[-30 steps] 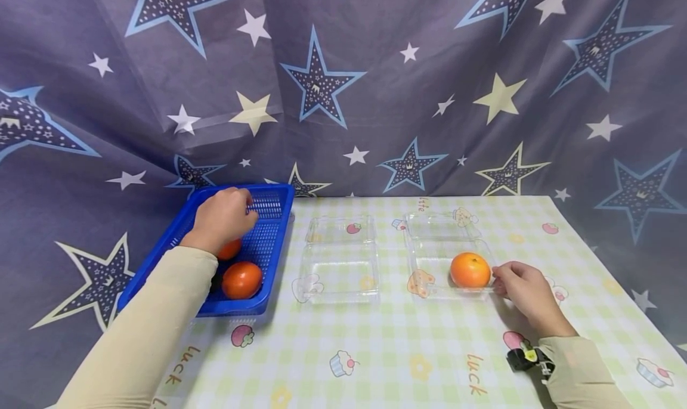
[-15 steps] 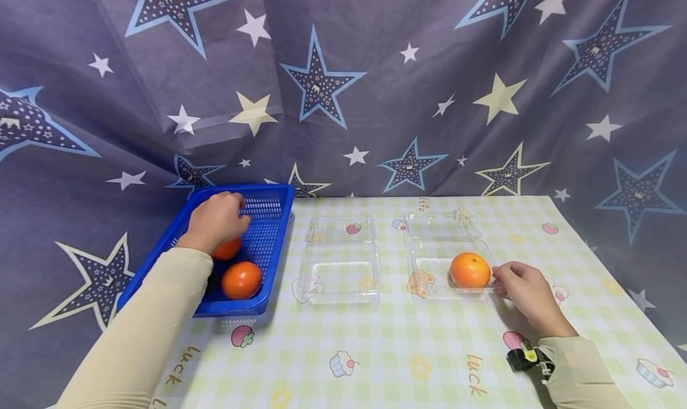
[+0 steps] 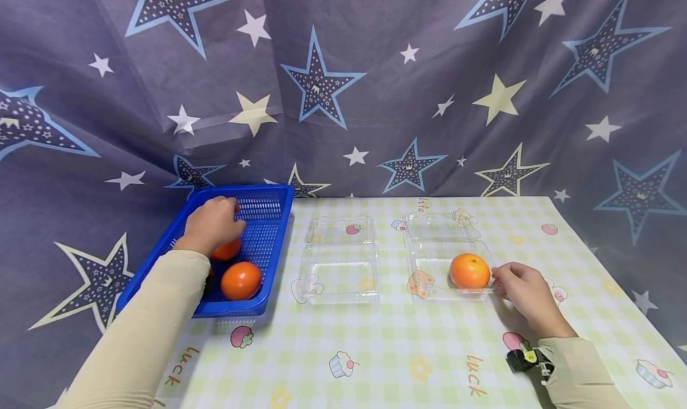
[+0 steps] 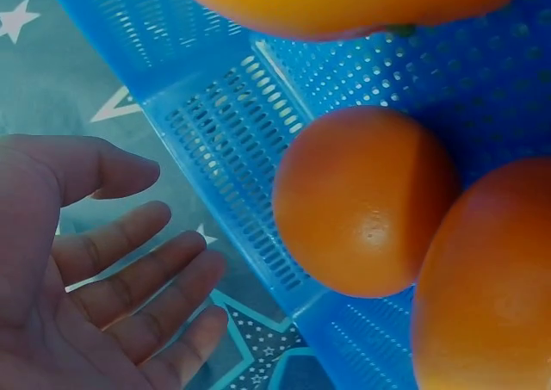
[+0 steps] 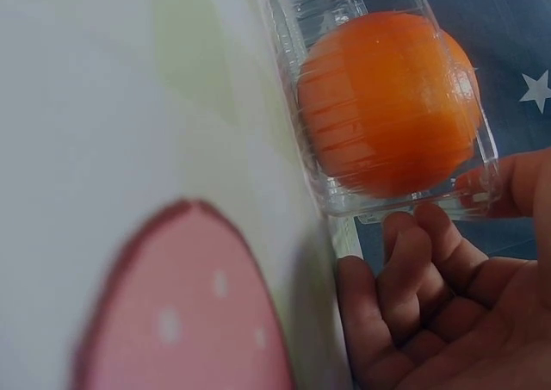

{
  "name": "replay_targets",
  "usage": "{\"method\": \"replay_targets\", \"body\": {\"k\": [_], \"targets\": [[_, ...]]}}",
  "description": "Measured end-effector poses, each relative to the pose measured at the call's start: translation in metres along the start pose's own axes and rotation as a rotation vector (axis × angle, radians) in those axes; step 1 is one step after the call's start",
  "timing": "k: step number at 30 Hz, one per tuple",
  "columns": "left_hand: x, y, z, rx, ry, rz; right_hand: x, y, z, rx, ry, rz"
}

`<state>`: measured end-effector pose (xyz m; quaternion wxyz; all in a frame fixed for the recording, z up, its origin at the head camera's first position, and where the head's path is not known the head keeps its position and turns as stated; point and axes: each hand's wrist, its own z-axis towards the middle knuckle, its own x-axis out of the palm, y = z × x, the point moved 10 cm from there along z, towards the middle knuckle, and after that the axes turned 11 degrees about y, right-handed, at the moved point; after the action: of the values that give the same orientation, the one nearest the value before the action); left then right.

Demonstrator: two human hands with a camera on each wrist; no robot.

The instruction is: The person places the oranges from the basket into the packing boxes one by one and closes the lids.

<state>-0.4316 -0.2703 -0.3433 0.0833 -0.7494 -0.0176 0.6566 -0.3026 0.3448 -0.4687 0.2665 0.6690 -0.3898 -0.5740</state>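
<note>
My left hand (image 3: pixel 210 224) is over the back left of a blue plastic basket (image 3: pixel 272 233); in the left wrist view its fingers (image 4: pixel 142 291) are spread and loosely bent, with nothing between them. Several round orange-red fruits lie in the basket, one near its front (image 3: pixel 241 280) and one half behind the hand (image 3: pixel 228 251). At the right, an orange (image 3: pixel 470 270) sits in the front right of an open clear plastic clamshell box (image 3: pixel 429 249). My right hand (image 3: pixel 528 296) pinches that box's front right rim between thumb and fingertips, beside the orange.
Another open clear clamshell box (image 3: pixel 340 269) stands between the basket and the right box, with no fruit in it. A checked, printed cloth (image 3: pixel 397 337) covers the table. A star-patterned curtain (image 3: pixel 365 99) hangs right behind the table.
The left hand has shifted slightly left and down over the basket, showing more of the fruit behind it. The right hand, the boxes and the orange stay in place.
</note>
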Motion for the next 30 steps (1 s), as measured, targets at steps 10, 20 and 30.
{"method": "replay_targets", "body": {"k": [10, 20, 30], "targets": [[0.012, 0.011, 0.004, -0.037, 0.056, -0.036, 0.001, 0.001, 0.000, -0.004, -0.002, 0.004], [0.021, 0.020, 0.009, -0.068, 0.090, -0.040, 0.000, 0.002, 0.000, -0.008, -0.006, -0.004], [0.029, 0.025, 0.009, -0.075, 0.135, -0.038, 0.001, 0.003, -0.001, -0.006, -0.003, -0.015]]}}
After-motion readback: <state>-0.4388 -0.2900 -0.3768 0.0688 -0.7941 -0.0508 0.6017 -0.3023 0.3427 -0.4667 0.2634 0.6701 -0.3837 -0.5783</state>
